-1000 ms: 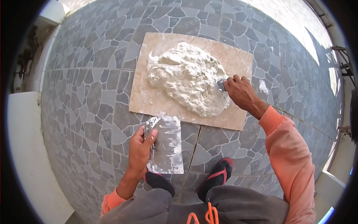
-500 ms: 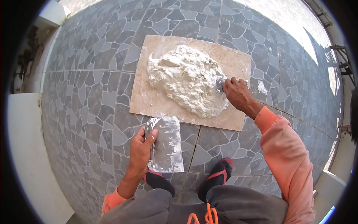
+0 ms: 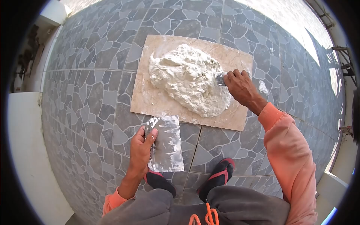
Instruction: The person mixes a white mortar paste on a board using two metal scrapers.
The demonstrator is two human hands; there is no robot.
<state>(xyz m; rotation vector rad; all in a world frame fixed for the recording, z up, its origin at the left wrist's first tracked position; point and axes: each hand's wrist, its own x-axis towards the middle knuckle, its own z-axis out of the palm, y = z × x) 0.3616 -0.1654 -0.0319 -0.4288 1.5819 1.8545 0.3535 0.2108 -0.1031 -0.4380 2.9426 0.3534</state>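
Observation:
A mound of wet white plaster lies spread on a beige tile board on the floor. My right hand is closed round a small putty knife, its blade against the mound's right edge. The knife's handle is mostly hidden under my fingers. In my left hand is a wide flat metal scraper smeared with white plaster, held by its left edge with the thumb on top. That scraper hangs above the floor, just in front of the board's near edge.
Grey stone-patterned floor tiles surround the board. My feet in black and red sandals stand close to its near side. A white splash marks the floor at right, and a low white wall runs along the left.
My right hand and the putty knife have shifted slightly up and away from me along the mound's right edge. My left hand and the scraper have barely moved.

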